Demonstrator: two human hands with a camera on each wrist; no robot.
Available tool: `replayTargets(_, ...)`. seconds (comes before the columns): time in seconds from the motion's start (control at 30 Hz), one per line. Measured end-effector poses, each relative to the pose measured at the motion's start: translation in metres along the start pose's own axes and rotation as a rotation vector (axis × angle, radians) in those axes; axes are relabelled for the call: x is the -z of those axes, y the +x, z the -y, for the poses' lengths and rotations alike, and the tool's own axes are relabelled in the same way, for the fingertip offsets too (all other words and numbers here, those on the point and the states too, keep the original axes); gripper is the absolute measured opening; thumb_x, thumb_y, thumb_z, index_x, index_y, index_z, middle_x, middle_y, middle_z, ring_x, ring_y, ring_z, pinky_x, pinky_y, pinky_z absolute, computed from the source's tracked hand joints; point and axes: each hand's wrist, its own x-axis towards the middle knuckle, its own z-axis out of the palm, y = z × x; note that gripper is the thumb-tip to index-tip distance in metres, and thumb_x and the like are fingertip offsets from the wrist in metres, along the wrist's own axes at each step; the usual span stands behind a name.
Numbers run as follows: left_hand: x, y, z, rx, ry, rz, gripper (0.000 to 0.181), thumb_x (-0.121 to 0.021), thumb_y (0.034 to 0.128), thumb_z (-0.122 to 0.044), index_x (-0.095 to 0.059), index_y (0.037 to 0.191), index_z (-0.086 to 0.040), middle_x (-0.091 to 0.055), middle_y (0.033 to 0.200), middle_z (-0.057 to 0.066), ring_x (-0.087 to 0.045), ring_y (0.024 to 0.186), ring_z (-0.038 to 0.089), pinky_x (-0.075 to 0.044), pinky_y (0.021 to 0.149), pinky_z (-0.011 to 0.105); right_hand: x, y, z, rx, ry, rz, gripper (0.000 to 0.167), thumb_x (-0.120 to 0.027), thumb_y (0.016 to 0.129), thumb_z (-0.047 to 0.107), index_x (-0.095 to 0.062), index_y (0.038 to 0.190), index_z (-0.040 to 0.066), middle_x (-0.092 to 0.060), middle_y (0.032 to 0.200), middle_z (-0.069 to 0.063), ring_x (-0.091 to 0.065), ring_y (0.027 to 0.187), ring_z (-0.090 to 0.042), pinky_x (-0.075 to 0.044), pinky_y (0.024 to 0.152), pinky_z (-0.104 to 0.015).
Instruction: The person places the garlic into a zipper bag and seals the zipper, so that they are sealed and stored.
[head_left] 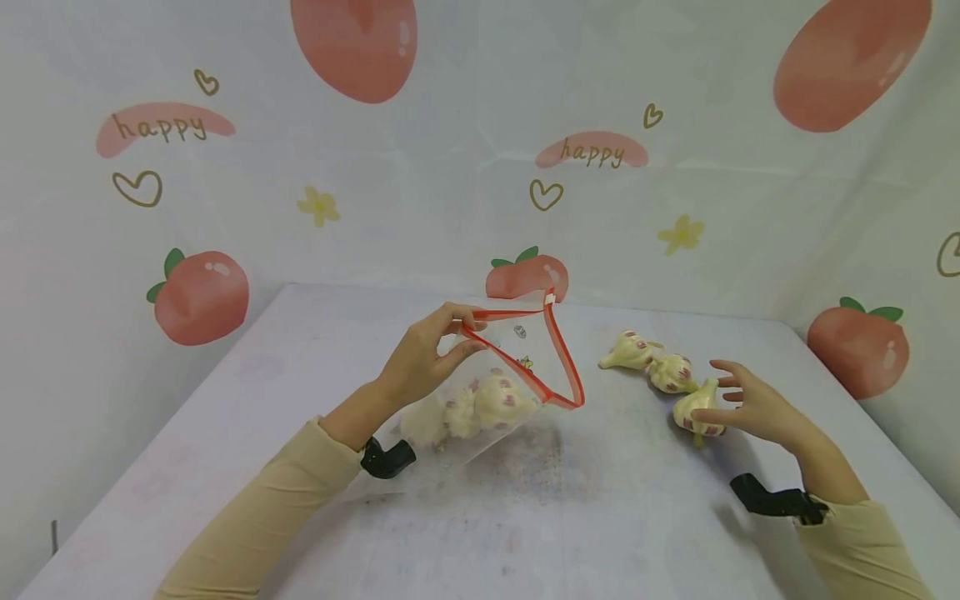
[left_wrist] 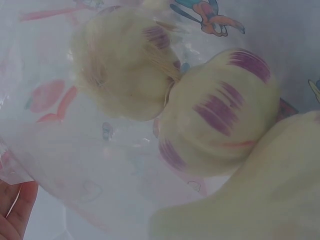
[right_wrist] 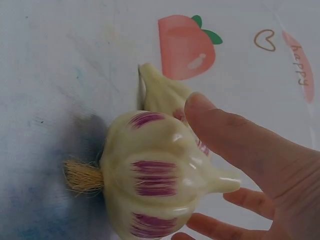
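My left hand (head_left: 423, 350) pinches the rim of a clear plastic bag (head_left: 566, 358) with a red-edged mouth, which gapes toward the right. Inside the bag are three garlic bulbs (head_left: 501, 400), seen through the plastic; purple streaks show on them in the left wrist view. On the right, my right hand (head_left: 765, 408) is at the nearest loose garlic bulb (right_wrist: 150, 175), thumb and fingers spread around its stem side. Whether the fingers touch it I cannot tell. Two more garlic bulbs (head_left: 671, 373) lie just behind it in a row.
All this is on a pale, smudged tabletop (head_left: 600, 517). Behind it hangs a white backdrop (head_left: 450, 200) printed with red fruit, hearts and flowers. Black wrist mounts (head_left: 772, 500) sit on both forearms, below beige sleeves.
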Motion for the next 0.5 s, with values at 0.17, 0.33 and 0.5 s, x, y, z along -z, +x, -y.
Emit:
replayTargets(0.17,0.0000,0.0001,-0.0004,0.004,0.000,0.001,0.026,-0.070,0.0799,-0.004,-0.051,0.096,0.003,-0.064,0.112,0.018,-0.065,0.099,0.027,-0.054,0.089,0.034,-0.0026,0.0009,-0.0022,-0.026,0.015,0.036,0.096,-0.073,0.080,0.032,-0.013,0.141,-0.012,-0.035,0.128,-0.046,-0.042,0.114,-0.060,-0.051,0.081,-0.057)
replayTargets(0.33,-0.0004,-0.0001,0.0002,0.002,0.002,-0.002,0.026,-0.071,0.0797,-0.004,-0.051,0.096,0.002,-0.064,0.112,0.018,-0.065,0.098,0.026,-0.054,0.089,0.034,-0.0056,0.0023,-0.0048,-0.027,0.031,0.061,0.095,-0.073,0.080,0.030,-0.013,0.140,-0.012,-0.036,0.127,-0.046,-0.047,0.112,-0.057,-0.053,0.079,-0.051)
replayTargets(0.5,-0.0004,-0.0002,0.0003,0.000,0.005,-0.002,0.026,-0.070,0.0800,-0.005,-0.050,0.095,0.001,-0.065,0.112,0.017,-0.065,0.098,0.025,-0.054,0.088,0.035,-0.0090,0.0037,-0.0064,-0.031,0.026,0.084,0.094,-0.074,0.079,0.031,-0.016,0.139,-0.012,-0.040,0.124,-0.044,-0.054,0.106,-0.051,-0.053,0.078,-0.046)
